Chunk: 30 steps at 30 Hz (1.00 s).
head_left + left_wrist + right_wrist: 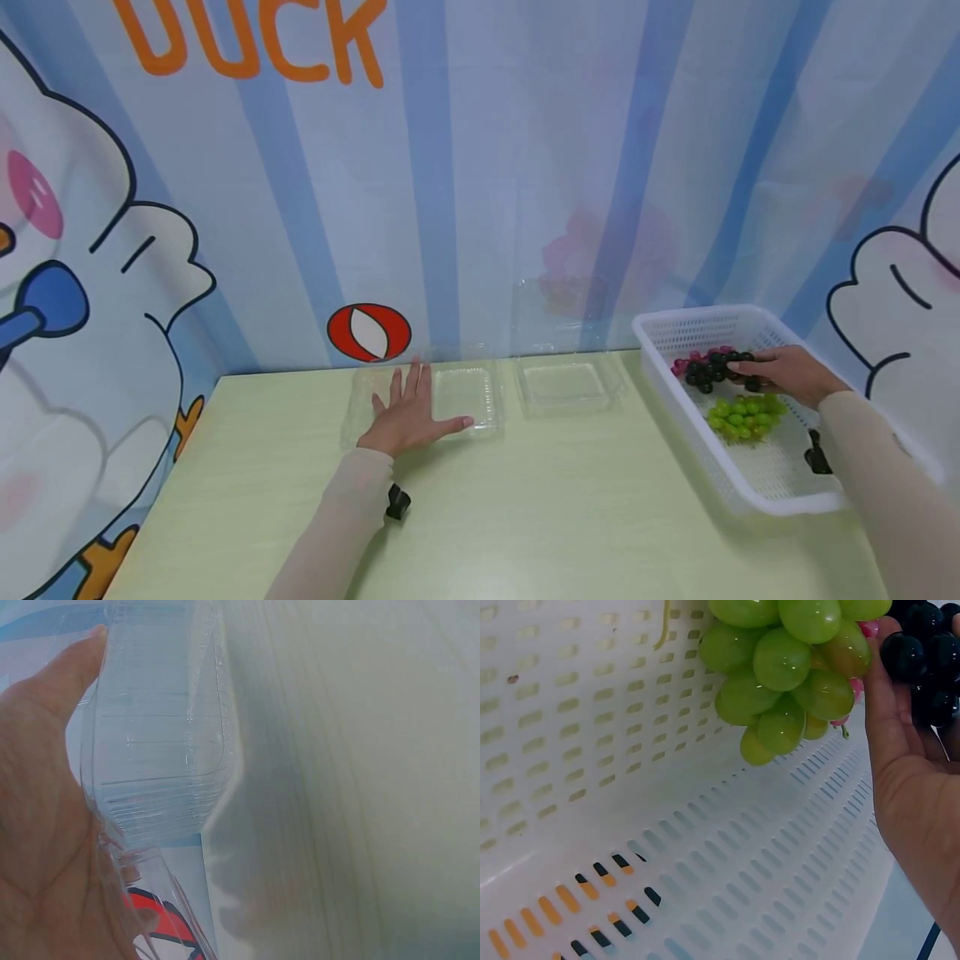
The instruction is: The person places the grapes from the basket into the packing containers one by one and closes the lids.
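My left hand (408, 421) lies with fingers spread on a clear plastic clamshell box (468, 398), left of the table's middle. In the left wrist view the thumb reaches along the rim of the box's clear tray (157, 750). Inside a white basket on the right, my right hand (797, 373) holds a bunch of black grapes (703, 372) by its right end. Pink-red grapes (679, 365) peek out behind that bunch. A bunch of green grapes (742, 417) lies just in front of it, and fills the top of the right wrist view (787, 675).
A second clear plastic box (566, 387) stands with its lid up at the table's back edge, between the first box and the white slotted basket (720, 471). Behind the table (525, 517) hangs a striped blue curtain (487, 167) with cartoon prints.
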Each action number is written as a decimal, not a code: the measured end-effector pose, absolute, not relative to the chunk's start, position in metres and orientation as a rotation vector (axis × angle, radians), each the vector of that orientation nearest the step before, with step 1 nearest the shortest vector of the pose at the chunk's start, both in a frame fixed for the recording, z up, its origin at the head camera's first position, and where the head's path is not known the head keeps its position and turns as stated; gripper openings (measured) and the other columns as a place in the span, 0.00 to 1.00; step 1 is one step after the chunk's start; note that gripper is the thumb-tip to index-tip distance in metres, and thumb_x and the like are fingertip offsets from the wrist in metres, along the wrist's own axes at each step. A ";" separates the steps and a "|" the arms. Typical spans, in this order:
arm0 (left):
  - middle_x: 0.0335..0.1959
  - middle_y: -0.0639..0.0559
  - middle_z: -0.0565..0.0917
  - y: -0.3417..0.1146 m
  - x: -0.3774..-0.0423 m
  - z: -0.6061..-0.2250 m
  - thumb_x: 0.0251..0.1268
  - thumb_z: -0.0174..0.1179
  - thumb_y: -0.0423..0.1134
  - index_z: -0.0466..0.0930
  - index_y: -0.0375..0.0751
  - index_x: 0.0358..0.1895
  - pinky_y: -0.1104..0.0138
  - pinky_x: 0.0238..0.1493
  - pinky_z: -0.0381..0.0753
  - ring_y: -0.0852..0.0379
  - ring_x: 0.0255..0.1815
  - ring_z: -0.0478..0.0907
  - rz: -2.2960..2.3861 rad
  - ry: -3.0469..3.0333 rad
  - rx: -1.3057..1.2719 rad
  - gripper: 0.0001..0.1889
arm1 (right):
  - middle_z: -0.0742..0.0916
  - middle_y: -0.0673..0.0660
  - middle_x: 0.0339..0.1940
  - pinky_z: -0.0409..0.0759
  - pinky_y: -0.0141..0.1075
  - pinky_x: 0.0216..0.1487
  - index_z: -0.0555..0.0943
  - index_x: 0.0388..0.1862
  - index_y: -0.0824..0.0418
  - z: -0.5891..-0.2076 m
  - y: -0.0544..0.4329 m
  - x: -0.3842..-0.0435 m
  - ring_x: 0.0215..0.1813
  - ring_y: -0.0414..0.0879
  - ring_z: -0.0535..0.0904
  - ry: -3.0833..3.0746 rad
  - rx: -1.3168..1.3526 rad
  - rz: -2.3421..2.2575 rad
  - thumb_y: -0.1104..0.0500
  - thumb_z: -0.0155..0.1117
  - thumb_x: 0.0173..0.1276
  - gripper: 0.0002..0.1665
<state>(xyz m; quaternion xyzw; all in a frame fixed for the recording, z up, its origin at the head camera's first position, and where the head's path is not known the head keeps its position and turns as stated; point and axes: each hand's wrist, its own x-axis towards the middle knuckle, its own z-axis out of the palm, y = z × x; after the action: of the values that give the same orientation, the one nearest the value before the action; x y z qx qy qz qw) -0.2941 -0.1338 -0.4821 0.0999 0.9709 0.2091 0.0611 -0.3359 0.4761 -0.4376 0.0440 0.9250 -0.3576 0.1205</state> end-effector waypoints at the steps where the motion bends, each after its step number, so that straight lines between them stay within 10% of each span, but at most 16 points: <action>1: 0.85 0.44 0.33 -0.134 -0.294 -0.482 0.51 0.55 0.82 0.35 0.40 0.83 0.24 0.69 0.34 0.33 0.83 0.31 0.630 2.937 0.302 0.68 | 0.82 0.57 0.35 0.82 0.42 0.44 0.79 0.55 0.74 -0.437 0.476 -0.336 0.30 0.43 0.74 2.701 0.132 -1.058 0.35 0.65 0.69 0.41; 9: 0.85 0.43 0.33 -0.133 -0.294 -0.481 0.52 0.55 0.81 0.35 0.39 0.83 0.24 0.69 0.35 0.33 0.83 0.31 0.617 2.941 0.298 0.68 | 0.64 0.45 0.15 0.73 0.41 0.37 0.66 0.21 0.51 -0.433 0.477 -0.333 0.20 0.42 0.63 2.691 0.162 -1.156 0.40 0.65 0.72 0.27; 17: 0.85 0.44 0.33 -0.132 -0.294 -0.481 0.52 0.55 0.81 0.35 0.40 0.83 0.24 0.70 0.35 0.33 0.83 0.31 0.619 2.940 0.298 0.68 | 0.64 0.44 0.13 0.76 0.39 0.41 0.79 0.44 0.66 -0.423 0.479 -0.327 0.18 0.41 0.63 2.705 0.144 -1.121 0.36 0.62 0.72 0.32; 24: 0.85 0.44 0.33 -0.134 -0.296 -0.484 0.51 0.54 0.83 0.34 0.40 0.83 0.24 0.70 0.34 0.34 0.83 0.30 0.613 2.942 0.289 0.69 | 0.62 0.45 0.14 0.77 0.37 0.42 0.70 0.60 0.77 -0.416 0.478 -0.325 0.19 0.42 0.63 2.706 0.131 -1.146 0.33 0.60 0.72 0.46; 28: 0.85 0.44 0.33 -0.134 -0.297 -0.486 0.51 0.53 0.84 0.34 0.41 0.83 0.24 0.70 0.34 0.34 0.83 0.30 0.610 2.947 0.290 0.69 | 0.82 0.73 0.40 0.83 0.46 0.56 0.55 0.76 0.80 -0.416 0.478 -0.326 0.40 0.57 0.82 2.672 0.167 -1.195 0.33 0.58 0.73 0.59; 30: 0.85 0.44 0.33 -0.135 -0.297 -0.486 0.50 0.54 0.84 0.34 0.40 0.83 0.24 0.69 0.34 0.33 0.83 0.31 0.611 2.948 0.292 0.69 | 0.65 0.85 0.70 0.76 0.52 0.66 0.41 0.79 0.77 -0.416 0.477 -0.326 0.63 0.66 0.77 2.640 0.195 -1.227 0.32 0.57 0.72 0.64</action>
<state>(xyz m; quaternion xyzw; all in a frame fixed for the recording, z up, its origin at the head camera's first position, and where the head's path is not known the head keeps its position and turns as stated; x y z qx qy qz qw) -0.2968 -0.1345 -0.4865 0.0963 0.9730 0.2016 0.0584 -0.3258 0.4772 -0.4159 0.0664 0.8992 -0.4178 0.1116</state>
